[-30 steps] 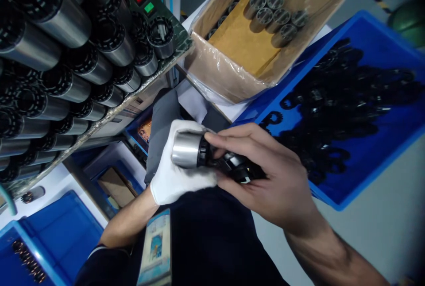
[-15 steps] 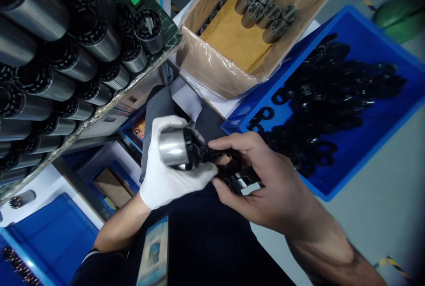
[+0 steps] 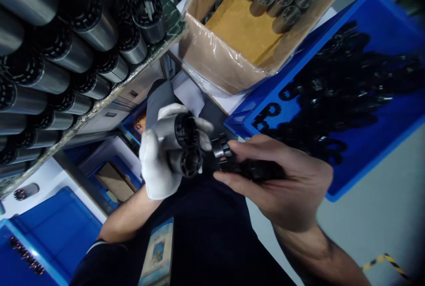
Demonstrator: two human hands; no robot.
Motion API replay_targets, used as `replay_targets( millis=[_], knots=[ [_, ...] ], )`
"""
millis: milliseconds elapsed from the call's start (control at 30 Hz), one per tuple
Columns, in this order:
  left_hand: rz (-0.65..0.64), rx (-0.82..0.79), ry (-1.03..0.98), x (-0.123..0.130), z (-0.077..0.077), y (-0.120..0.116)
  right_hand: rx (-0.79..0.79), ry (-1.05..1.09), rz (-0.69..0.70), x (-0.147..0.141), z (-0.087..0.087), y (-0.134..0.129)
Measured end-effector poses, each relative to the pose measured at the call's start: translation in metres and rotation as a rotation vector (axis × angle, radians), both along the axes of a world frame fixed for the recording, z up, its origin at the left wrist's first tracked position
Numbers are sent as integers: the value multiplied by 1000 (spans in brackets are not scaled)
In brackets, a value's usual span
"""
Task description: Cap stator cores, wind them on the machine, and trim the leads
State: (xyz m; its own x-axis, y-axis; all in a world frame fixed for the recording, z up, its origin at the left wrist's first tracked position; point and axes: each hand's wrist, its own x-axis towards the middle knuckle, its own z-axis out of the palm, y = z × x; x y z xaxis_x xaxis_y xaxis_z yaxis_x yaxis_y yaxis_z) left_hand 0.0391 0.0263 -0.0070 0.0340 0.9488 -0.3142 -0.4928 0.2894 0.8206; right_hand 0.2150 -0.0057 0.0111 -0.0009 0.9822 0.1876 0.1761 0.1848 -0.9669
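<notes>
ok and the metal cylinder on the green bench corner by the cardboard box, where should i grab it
Probably around the smooth wall of the metal cylinder, below its black slotted rim, coming from the cardboard box side: it stands open end up, that side faces free space, and other cylinders crowd the opposite side.

The left hand (image 3: pixel 156 166) is gloved white; its cylinders (image 3: pixel 166 133) are grey with black rims (image 3: pixel 179 130). Black parts (image 3: pixel 332 91) lie in a bright blue crate (image 3: pixel 395 33), golden-brown paper (image 3: pixel 232 25) in a tan box (image 3: pixel 215 51). The table (image 3: pixel 172 25) is dark green, marbled paler. Floor tape (image 3: pixel 377 260) is striped yellow and black.
</notes>
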Motion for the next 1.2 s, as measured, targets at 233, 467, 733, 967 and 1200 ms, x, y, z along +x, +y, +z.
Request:
replay_targets(
  millis=[233,467,733,967,1200],
  knots=[
    [197,-188,-47,16,13,8,12,-54,59,-15,1,1],
    [194,-324,24,18,14,13,33,-94,30,-16,-4,-3],
    [157,-235,5,16,6,9,26,-127,113,-16,-3,3],
    [122,-207,94,8,-4,6,-46,-68,17,-24,-7,-5],
    [113,-296,174,6,-6,9,-6,-67,121,-20,-20,0]
  ],
)
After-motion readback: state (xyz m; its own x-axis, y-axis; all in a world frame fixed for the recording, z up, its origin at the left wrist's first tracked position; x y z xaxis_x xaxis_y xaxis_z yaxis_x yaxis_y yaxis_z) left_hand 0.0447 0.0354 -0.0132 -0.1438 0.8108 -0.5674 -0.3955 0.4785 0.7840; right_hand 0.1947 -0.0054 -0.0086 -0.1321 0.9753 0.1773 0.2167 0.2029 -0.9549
